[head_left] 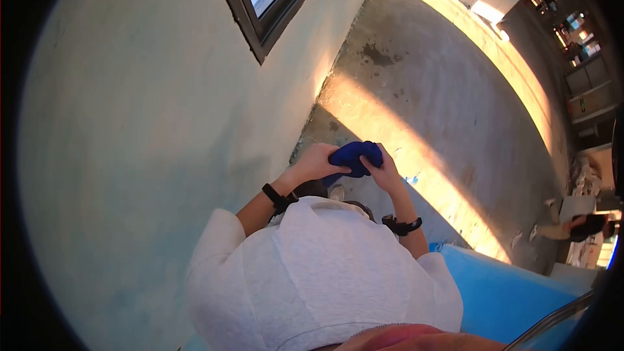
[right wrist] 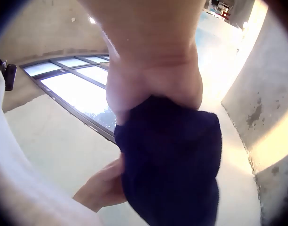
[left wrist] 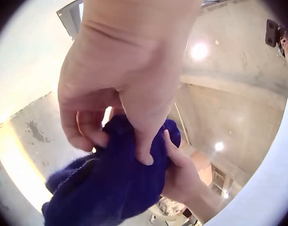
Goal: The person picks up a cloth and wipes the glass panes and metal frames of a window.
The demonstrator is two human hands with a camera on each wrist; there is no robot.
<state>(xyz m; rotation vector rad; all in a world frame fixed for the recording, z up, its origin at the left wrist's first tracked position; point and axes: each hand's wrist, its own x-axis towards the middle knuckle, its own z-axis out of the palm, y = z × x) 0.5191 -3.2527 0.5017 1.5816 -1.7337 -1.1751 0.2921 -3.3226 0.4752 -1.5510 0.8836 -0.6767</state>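
A dark blue, soft-looking cloth (head_left: 354, 157) is held in front of the body, bunched between both hands. On its left side, my left hand (head_left: 315, 161) grips it with the thumb on the near face. The right hand (head_left: 385, 172) pinches the other end. In the left wrist view, the cloth (left wrist: 120, 179) shows a pale stitched seam and hangs below the left thumb. Seen from the right wrist, folds of the cloth (right wrist: 172, 160) cover the fingers of the right hand (right wrist: 153, 80).
A pale wall (head_left: 143, 123) with a dark-framed window (head_left: 276, 0) rises at the left. Sunlight stripes the concrete floor (head_left: 442, 71). A light blue surface (head_left: 507, 286) lies at the lower right, and another person (head_left: 582, 227) is farther off.
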